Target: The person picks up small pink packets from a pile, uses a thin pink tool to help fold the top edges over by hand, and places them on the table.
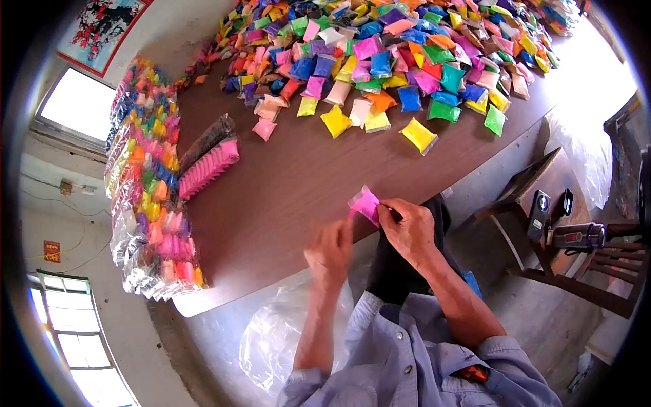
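A small clear packet with bright pink filling (366, 205) is raised at the table's near edge. My right hand (411, 229) pinches its right side between thumb and fingers. My left hand (329, 251) is just left of and below the packet, fingertips close to its lower left corner. Motion smears the left fingers, which look curled. Beyond the hands, a single yellow packet (419, 136) lies on the brown table (285, 197), in front of a large heap of colourful packets (407, 57).
Bagged rows of coloured packets (150, 183) line the table's left edge. Beside them lie a pink row of packets (209, 168) and a dark bagged row (207, 141). A wooden stool (566, 183) on the right bears a dark phone-like device (539, 214) and a dark flask-like object (576, 235).
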### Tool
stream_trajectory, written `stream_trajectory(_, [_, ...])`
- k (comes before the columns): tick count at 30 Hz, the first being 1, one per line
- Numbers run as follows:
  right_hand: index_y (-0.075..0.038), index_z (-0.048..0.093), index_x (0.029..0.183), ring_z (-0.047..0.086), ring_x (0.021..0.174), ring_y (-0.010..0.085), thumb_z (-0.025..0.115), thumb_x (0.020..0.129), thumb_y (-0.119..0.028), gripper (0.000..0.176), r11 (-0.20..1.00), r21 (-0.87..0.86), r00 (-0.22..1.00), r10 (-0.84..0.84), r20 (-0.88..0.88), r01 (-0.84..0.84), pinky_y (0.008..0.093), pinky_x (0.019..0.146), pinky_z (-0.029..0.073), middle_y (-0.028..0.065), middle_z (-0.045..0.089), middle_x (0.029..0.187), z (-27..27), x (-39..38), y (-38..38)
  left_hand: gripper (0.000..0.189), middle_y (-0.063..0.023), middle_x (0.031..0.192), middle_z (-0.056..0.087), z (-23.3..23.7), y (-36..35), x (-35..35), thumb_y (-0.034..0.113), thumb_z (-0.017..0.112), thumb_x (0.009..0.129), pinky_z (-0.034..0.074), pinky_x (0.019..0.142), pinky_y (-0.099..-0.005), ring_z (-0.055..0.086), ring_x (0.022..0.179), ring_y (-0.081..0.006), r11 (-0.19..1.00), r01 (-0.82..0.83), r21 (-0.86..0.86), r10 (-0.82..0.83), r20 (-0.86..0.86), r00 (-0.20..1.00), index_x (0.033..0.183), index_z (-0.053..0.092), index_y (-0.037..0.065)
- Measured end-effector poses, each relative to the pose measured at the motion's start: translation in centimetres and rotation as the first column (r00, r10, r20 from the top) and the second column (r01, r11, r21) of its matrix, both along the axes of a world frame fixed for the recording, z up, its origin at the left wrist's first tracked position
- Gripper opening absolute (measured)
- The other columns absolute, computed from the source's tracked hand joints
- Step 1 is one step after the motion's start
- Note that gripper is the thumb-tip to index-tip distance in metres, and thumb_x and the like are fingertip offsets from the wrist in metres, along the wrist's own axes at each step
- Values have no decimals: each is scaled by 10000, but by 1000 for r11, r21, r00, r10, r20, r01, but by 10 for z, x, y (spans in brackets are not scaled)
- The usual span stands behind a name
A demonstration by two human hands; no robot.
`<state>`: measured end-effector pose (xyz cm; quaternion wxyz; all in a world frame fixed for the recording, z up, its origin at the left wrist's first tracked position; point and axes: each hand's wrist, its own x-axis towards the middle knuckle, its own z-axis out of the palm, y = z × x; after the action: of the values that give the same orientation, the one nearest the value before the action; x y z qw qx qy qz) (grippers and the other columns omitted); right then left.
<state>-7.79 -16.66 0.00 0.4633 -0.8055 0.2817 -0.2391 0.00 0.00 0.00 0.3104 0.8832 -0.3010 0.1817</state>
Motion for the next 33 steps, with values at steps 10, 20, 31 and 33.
stream_trajectory(10, [-44, 819, 1030, 795, 823, 304, 815, 912, -146, 156, 990, -133, 999, 42, 23, -39, 356, 745, 617, 150, 805, 924, 8, -3, -3, 128, -119, 789, 735, 0, 12, 18, 188, 800, 968, 549, 628, -424, 719, 677, -328, 987, -148, -63, 138, -139, 981, 915, 751, 83])
stream_trajectory(20, [-72, 571, 1501, 456, 1485, 361, 751, 980, -338, 612, 712, -568, 895, 432, -109, -412, 534, 1225, 368, 168, 501, 1577, 19, 5, -1, 158, -93, 730, 701, 6, 67, 58, 159, 782, 994, 515, 614, -327, 639, 622, -166, 933, -344, -109, 319, -197, 927, 919, 739, 27])
stream_trajectory(31, [1, 454, 1599, 385, 1563, 377, 645, 1049, -473, 751, 643, -528, 832, 441, -337, -554, 524, 1298, 281, 209, 416, 1675, 21, 27, 4, 179, -68, 717, 688, 2, 90, 75, 162, 795, 988, 503, 608, -325, 624, 624, -147, 878, -426, -218, 315, -405, 858, 903, 726, 20])
stream_trajectory(33, [8, 440, 1603, 380, 1565, 384, 652, 1047, -460, 758, 629, -553, 837, 439, -327, -546, 525, 1295, 283, 219, 421, 1664, 20, 21, 8, 202, -77, 724, 685, 6, 101, 89, 177, 789, 997, 489, 601, -326, 607, 625, -140, 877, -437, -201, 389, -236, 890, 896, 722, 16])
